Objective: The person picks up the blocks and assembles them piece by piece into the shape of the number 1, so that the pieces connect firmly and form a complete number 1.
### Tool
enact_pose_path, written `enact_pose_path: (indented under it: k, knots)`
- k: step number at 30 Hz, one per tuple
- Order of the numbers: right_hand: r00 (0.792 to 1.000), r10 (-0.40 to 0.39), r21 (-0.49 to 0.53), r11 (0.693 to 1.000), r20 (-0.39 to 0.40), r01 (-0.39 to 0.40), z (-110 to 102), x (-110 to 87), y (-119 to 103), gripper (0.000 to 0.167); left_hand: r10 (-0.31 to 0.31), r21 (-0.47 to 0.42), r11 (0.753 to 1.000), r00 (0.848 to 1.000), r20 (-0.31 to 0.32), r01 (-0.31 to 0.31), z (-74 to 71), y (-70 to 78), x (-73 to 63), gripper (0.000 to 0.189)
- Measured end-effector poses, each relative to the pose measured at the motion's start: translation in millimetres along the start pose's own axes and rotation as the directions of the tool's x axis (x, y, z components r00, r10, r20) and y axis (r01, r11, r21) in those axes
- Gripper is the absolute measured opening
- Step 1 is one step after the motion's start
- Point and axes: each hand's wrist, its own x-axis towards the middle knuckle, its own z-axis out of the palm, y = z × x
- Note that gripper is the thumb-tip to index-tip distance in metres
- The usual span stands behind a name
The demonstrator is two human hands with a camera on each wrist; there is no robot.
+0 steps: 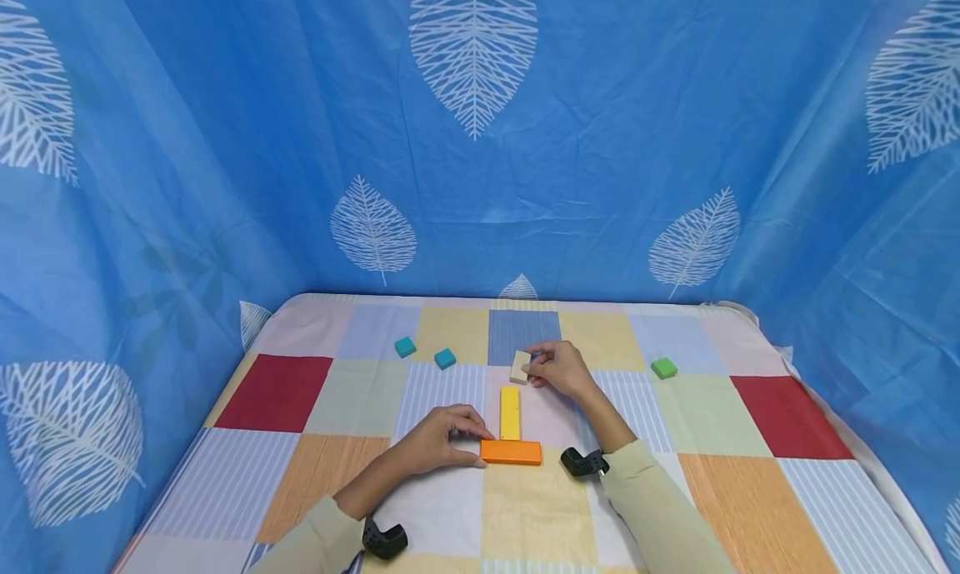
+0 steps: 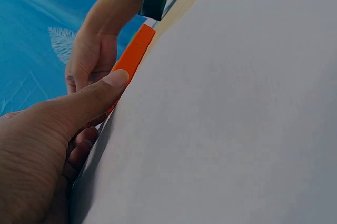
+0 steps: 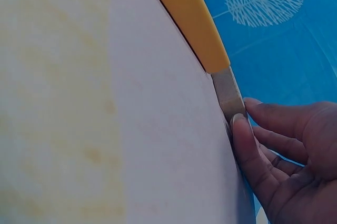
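Observation:
An orange rectangular block lies crosswise on the patchwork cloth, its left end held between the thumb and fingers of my left hand. In the left wrist view the thumb presses against the long side of that block. Pointing away from its middle is a yellow rectangular block, which seems to meet its far side. Beyond the yellow block's far end, my right hand pinches a small pale wooden block by its right side. The right wrist view shows the wooden block close to the yellow one.
Two small teal blocks lie at the back left of the cloth. A green block sits off to the right. Blue curtains with white leaf prints surround the table. Each wrist wears a black band.

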Motion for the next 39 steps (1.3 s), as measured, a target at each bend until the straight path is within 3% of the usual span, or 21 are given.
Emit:
enact_pose_path:
  k: [26,39]
  knots:
    - [0.995,-0.067,-0.107,0.992,0.072,0.074,8,-2.2,-7,0.036,-0.028,-0.010,1.000,1.000,0.005,0.028,0.2,0.6,0.0,0.030]
    - [0.996,-0.054,-0.102,0.993,0.075,0.062,11,-3.1,-7,0.036,0.003,-0.012,1.000,1.000,-0.004,-0.003,1.4,-3.8,-0.1,0.029]
